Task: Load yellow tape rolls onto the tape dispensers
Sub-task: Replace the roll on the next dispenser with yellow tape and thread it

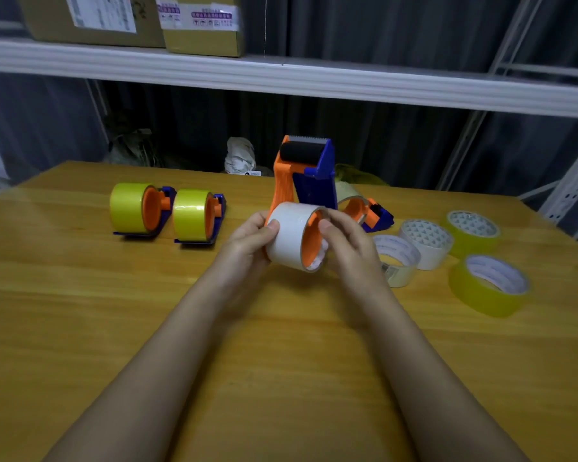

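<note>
Head view: a white tape roll (291,238) is being held on the orange hub of an upright dispenser (306,171) at the table's (80,311) middle. The left hand (252,236) is being curled round the roll's outer face; the right hand (342,243) is being clamped on its open rim, thumb on top. This white roll is probably being pulled off, so it is best drawn straight along the hub without tilting. 2 loaded dispensers (137,208) (197,216) are being left toward the far left edge. 2 loose yellow rolls (489,285) (471,230) are waiting near the right edge, beside 2 white rolls (426,243) (397,260). A third dispenser (367,211) is being crowded just behind the right hand.
</note>
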Motion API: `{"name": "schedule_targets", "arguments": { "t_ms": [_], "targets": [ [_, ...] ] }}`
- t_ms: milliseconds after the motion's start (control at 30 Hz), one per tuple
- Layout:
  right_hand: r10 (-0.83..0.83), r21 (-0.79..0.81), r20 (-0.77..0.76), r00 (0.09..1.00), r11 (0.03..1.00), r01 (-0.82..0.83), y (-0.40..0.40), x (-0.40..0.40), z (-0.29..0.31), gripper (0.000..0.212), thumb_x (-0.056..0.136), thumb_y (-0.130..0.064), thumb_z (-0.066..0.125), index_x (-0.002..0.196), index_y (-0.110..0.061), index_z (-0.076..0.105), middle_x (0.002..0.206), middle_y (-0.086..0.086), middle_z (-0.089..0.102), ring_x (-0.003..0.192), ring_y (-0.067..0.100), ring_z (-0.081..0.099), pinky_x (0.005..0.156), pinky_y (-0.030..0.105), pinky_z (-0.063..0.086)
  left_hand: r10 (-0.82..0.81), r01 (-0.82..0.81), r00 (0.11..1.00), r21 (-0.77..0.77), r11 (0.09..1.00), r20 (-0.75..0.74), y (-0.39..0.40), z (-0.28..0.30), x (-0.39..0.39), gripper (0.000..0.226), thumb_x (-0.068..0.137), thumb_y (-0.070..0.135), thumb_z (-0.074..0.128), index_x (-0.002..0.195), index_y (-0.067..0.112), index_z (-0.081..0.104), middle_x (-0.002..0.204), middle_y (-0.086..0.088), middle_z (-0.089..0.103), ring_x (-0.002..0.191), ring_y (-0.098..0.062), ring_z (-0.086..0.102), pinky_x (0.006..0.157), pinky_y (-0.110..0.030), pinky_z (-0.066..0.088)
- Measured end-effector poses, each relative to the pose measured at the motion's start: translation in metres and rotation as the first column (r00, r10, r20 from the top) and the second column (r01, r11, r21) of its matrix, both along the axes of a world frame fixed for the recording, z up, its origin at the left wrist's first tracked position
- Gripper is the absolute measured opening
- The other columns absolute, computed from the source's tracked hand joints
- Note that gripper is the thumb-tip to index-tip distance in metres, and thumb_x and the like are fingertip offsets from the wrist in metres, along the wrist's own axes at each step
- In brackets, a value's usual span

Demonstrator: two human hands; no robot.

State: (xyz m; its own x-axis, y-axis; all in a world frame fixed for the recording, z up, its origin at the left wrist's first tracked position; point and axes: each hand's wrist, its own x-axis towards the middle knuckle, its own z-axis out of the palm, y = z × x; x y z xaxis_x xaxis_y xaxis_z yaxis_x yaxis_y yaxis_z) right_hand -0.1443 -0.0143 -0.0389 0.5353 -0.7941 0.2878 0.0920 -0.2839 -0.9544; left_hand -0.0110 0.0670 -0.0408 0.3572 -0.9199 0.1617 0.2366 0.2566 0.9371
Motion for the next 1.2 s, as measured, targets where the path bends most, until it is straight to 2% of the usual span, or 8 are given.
{"name": "schedule_targets", "arguments": {
  "t_ms": [67,200,333,433,600,767,1000,1200],
  "targets": [
    [0.137,0.216,0.008,0.991,0.967,-0.135,0.003,-0.002,0.004,0.018,0.094,-0.037,0.054,0.111,-0.042,0.057,0.112,-0.014,0.061,0.107,0.011,0.061,0.07,0.024,0.057,0.01,-0.01,1.0,-0.008,1.0,-0.019,-0.001,-0.001,0.001,0.045,0.082,0.021,0.047,0.122,0.001,0.048,0.11,-0.014,0.06,0.1,-0.022,0.058,0.081,-0.027,0.051],
    [0.157,0.275,0.057,0.986,0.947,-0.167,0.004,-0.002,0.003,0.031,0.089,-0.037,0.061,0.12,-0.036,0.055,0.115,-0.006,0.062,0.108,0.017,0.063,0.065,0.026,0.057,0.006,-0.005,0.999,0.016,1.0,-0.046,-0.001,-0.003,0.0,0.041,0.081,0.02,0.046,0.118,0.005,0.054,0.113,-0.016,0.059,0.105,-0.026,0.055,0.088,-0.034,0.044],
    [0.179,0.283,0.089,0.98,0.939,-0.197,0.001,-0.002,0.001,0.046,0.078,-0.037,0.069,0.122,-0.031,0.058,0.125,0.001,0.059,0.113,0.022,0.06,0.068,0.032,0.057,0.011,-0.009,0.999,0.043,0.999,-0.038,0.001,-0.001,-0.001,0.03,0.089,0.016,0.041,0.113,0.01,0.057,0.104,-0.009,0.066,0.096,-0.021,0.06,0.08,-0.028,0.049],
    [0.196,0.278,0.07,0.978,0.938,-0.208,0.0,-0.003,0.001,0.052,0.072,-0.039,0.072,0.122,-0.032,0.058,0.126,0.002,0.059,0.114,0.022,0.058,0.07,0.034,0.057,0.022,-0.018,0.997,0.06,0.998,-0.069,0.002,0.0,-0.003,0.033,0.098,0.022,0.032,0.112,0.01,0.059,0.106,-0.008,0.067,0.1,-0.02,0.061,0.085,-0.029,0.05],
    [0.216,0.303,0.09,0.972,0.924,-0.233,-0.001,-0.005,0.001,0.05,0.072,-0.031,0.074,0.119,-0.028,0.06,0.124,0.003,0.061,0.112,0.021,0.06,0.071,0.038,0.058,0.033,-0.027,0.998,0.098,0.995,-0.057,0.003,0.0,-0.005,0.039,0.099,0.026,0.033,0.124,0.005,0.054,0.122,-0.016,0.061,0.109,-0.026,0.057,0.098,-0.039,0.044],
    [0.252,0.359,0.123,0.96,0.891,-0.28,-0.003,-0.005,0.0,0.05,0.07,-0.028,0.075,0.117,-0.026,0.061,0.124,0.009,0.06,0.112,0.027,0.061,0.068,0.04,0.057,-0.021,0.027,0.995,0.063,0.998,-0.1,0.005,0.0,-0.002,0.034,0.097,0.023,0.034,0.112,0.009,0.061,0.104,-0.005,0.07,0.1,-0.018,0.063,0.092,-0.031,0.047],
    [0.253,0.365,0.123,0.96,0.888,-0.281,-0.004,-0.007,0.0,0.045,0.067,-0.026,0.075,0.109,-0.025,0.061,0.126,0.011,0.057,0.112,0.027,0.061,0.068,0.045,0.058,-0.089,0.093,0.992,0.047,0.995,-0.09,0.006,-0.001,0.001,0.039,0.088,0.028,0.042,0.12,0.009,0.056,0.113,-0.009,0.067,0.108,-0.021,0.061,0.099,-0.036,0.044],
    [0.232,0.368,0.116,0.966,0.893,-0.259,-0.001,-0.005,0.0,0.046,0.064,-0.026,0.076,0.107,-0.024,0.059,0.125,0.011,0.056,0.111,0.028,0.06,0.067,0.047,0.058,-0.116,0.116,0.993,0.043,0.992,-0.004,0.006,-0.006,0.006,0.041,0.095,0.028,0.044,0.129,0.006,0.052,0.127,-0.017,0.06,0.122,-0.032,0.052,0.106,-0.043,0.039]
  ]
}}
